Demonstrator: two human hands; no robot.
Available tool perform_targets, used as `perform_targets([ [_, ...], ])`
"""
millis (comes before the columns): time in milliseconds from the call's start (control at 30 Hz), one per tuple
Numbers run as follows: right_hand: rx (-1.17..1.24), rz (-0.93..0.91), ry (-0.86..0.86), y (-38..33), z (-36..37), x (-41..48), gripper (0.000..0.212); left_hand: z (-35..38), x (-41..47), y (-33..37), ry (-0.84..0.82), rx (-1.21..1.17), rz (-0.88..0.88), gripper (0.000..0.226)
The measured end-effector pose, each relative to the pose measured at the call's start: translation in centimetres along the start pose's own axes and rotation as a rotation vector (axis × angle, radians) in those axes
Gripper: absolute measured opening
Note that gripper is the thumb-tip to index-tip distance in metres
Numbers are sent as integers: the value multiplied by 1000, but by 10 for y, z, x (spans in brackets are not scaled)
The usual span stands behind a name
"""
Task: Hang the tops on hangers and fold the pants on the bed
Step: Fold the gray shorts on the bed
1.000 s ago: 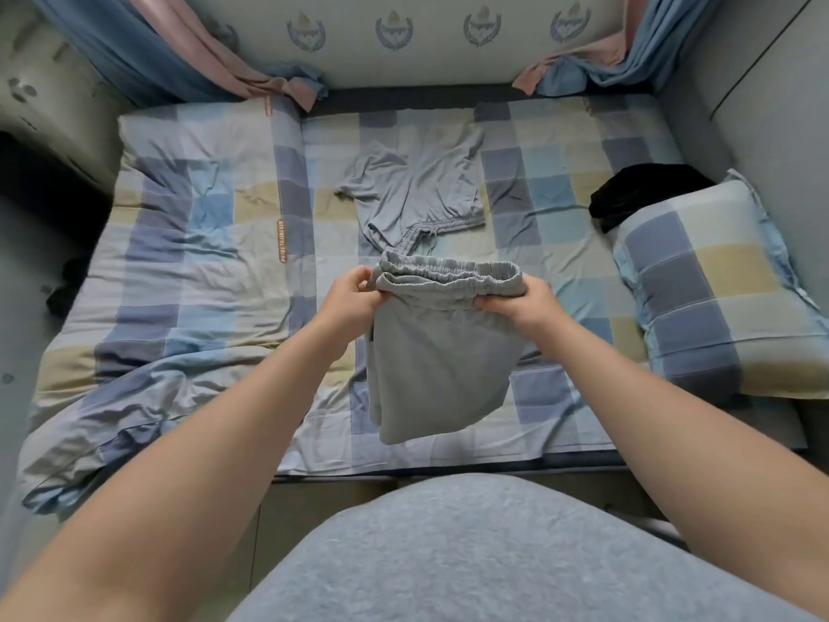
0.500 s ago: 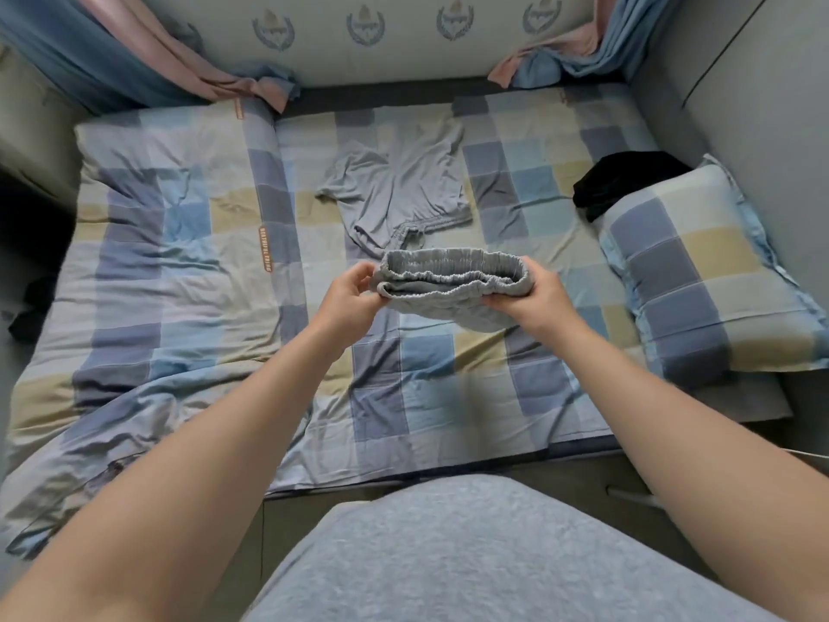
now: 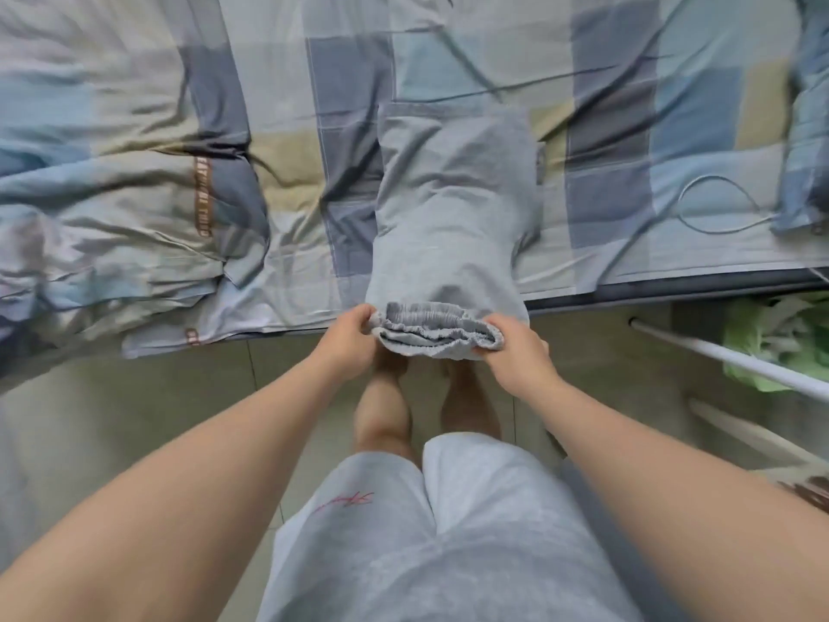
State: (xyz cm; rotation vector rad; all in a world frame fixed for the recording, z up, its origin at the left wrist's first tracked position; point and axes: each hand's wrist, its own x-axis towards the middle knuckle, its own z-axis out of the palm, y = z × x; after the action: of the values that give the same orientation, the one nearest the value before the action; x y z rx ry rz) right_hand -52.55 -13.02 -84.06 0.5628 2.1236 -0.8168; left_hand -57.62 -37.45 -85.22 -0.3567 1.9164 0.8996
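Note:
The grey pants (image 3: 453,208) lie stretched lengthwise on the checked bed sheet (image 3: 134,172), legs pointing away from me. Their elastic waistband (image 3: 437,332) hangs just past the bed's front edge. My left hand (image 3: 347,338) pinches the waistband's left end and my right hand (image 3: 516,352) grips its right end. Both hands hover over the floor by the bed edge. The grey top seen earlier is out of view.
A checked pillow (image 3: 807,141) lies at the right edge of the bed, with a thin cable loop (image 3: 717,204) next to it. A white rail (image 3: 726,359) and a green bag (image 3: 780,334) stand to the right of the bed. My legs and feet are below my hands.
The pants went from being held bunched above the bed to lying spread out on the sheet. My hands pulled the waistband back to the bed's front edge, and my head tilted down.

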Motion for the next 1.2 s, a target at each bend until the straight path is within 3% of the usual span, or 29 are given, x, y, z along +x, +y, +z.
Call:
perform_targets([
  [67, -24, 39, -59, 25, 33, 5, 20, 24, 12, -38, -92, 67, -94, 23],
  [167, -22, 114, -143, 54, 71, 10, 22, 51, 24, -79, -149, 191, -157, 13],
  [367, 125, 186, -340, 79, 91, 18, 31, 69, 35, -98, -252, 251, -265, 14],
  [700, 290, 87, -119, 32, -7, 99, 33, 16, 107, 10, -6, 241, -63, 24],
  [933, 184, -30, 114, -17, -74, 187, 35, -24, 176, 79, 193, 59, 70, 16],
  [1067, 264, -47, 250, -29, -82, 220, 41, -31, 205, 100, 355, -100, 92, 31],
  [1200, 331, -8, 291, -9, -60, 230, 59, -16, 222, 78, 425, -42, -105, 72],
])
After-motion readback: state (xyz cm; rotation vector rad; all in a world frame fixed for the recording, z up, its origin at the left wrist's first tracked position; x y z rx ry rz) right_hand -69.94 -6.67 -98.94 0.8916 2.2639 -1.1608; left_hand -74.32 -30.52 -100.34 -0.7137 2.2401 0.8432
